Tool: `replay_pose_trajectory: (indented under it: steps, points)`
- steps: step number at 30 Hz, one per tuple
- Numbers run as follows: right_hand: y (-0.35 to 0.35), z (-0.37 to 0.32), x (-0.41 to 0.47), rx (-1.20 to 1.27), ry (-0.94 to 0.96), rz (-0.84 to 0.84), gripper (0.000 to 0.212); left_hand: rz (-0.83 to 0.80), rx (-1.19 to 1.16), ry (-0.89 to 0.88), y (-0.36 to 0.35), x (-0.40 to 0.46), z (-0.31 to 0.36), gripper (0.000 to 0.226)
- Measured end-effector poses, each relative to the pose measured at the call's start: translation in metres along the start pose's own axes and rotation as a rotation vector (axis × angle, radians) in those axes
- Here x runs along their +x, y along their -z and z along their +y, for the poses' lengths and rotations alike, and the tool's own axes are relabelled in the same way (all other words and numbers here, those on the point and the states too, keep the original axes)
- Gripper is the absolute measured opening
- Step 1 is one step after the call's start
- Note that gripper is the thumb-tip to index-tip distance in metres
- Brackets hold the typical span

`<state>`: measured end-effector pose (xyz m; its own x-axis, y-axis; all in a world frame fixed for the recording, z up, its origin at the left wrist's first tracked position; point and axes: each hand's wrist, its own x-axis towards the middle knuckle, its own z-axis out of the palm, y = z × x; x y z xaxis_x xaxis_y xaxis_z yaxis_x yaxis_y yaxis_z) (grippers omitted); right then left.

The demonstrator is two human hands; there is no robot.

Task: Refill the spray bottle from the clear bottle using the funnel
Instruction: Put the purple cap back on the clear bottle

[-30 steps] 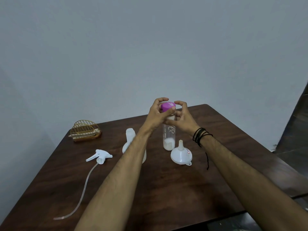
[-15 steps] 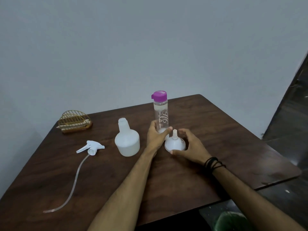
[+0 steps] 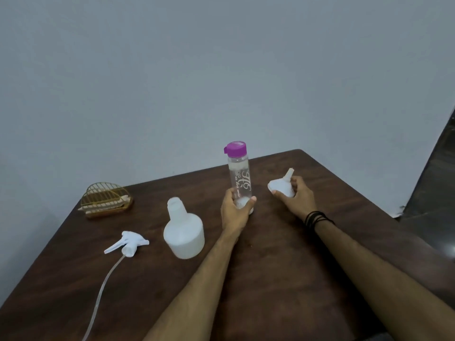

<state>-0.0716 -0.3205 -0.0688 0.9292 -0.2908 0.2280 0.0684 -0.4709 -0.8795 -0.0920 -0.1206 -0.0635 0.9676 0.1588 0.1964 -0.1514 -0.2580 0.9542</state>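
The thin translucent dip tube (image 3: 103,291) of the white trigger sprayer head (image 3: 128,243) runs off the bottom edge, and the left hand (image 3: 235,212) hides the clear purple-capped bottle's (image 3: 238,178) base.

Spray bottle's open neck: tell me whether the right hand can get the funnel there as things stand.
Probably yes. The right hand holds the funnel lifted; the spray bottle stands uncapped, though the clear bottle and left hand sit between.

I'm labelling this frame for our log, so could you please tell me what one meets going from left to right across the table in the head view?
Wire rack → spray trigger head with its tube → open white spray bottle → left hand gripping the clear bottle with purple cap → white funnel held in the right hand.
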Motion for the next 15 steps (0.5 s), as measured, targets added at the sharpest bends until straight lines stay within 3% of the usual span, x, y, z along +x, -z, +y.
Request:
replay_pose_trajectory:
  steps: [15]
  points:
    - [-0.015, 0.021, 0.156, -0.177, -0.005, 0.034, 0.069, 0.053, 0.087, -0.024, -0.100, 0.133, 0.009, 0.063]
